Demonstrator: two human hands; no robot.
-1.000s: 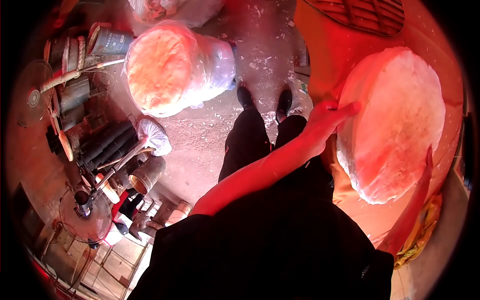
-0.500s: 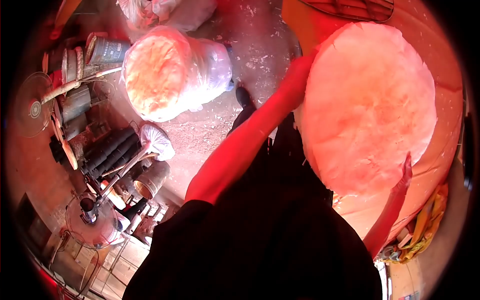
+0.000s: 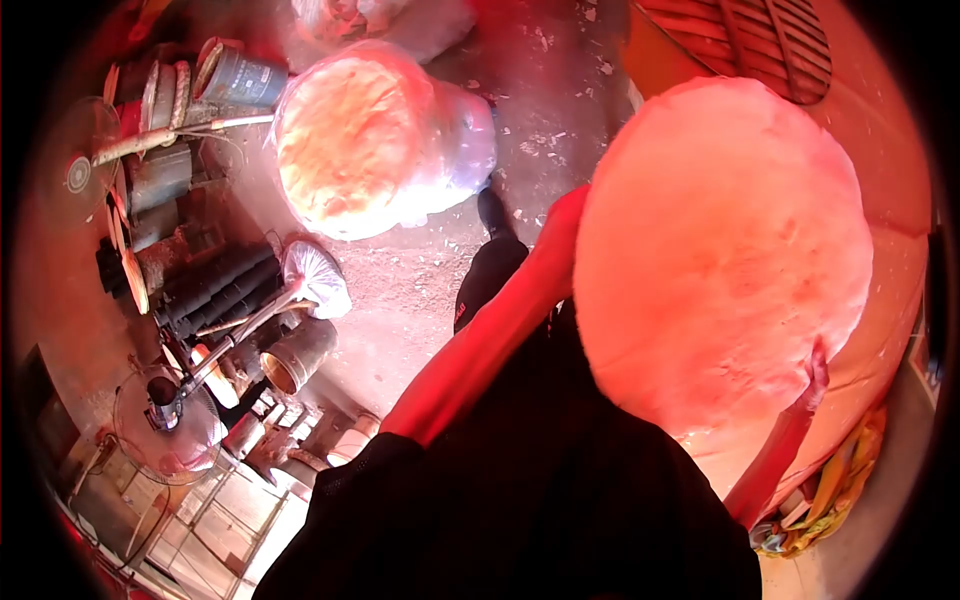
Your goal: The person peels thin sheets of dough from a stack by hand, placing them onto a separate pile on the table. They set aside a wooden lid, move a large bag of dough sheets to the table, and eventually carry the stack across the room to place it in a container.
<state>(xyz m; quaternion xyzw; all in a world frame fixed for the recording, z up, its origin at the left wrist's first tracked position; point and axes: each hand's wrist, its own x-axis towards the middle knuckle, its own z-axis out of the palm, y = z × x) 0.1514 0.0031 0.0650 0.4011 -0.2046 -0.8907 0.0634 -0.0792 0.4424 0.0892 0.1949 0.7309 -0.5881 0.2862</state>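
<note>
A large round fluffy pad (image 3: 720, 250), pale under reddish light and like wadding, fills the right of the head view. At its left edge is my left hand (image 3: 571, 212), holding that side with its fingers hidden behind the pad. My right hand (image 3: 817, 378) grips the lower right edge, with a digit showing on the upper face. The pad lies over an orange-red covered surface (image 3: 893, 190), which shows around its right side.
A similar round pad (image 3: 350, 140) sits atop a plastic-wrapped bundle (image 3: 465, 140) on the floor. Fans (image 3: 165, 415), buckets (image 3: 240, 78) and a metal can (image 3: 300, 357) stand along the left. A slatted oval rack (image 3: 745, 40) lies beyond the pad; yellow cloth (image 3: 835, 500) is at lower right.
The pad has shifted slightly left and lower in view and looks rounder, its face smoother. Both hands have stayed at its edges. More of the slatted rack shows as the view has shifted.
</note>
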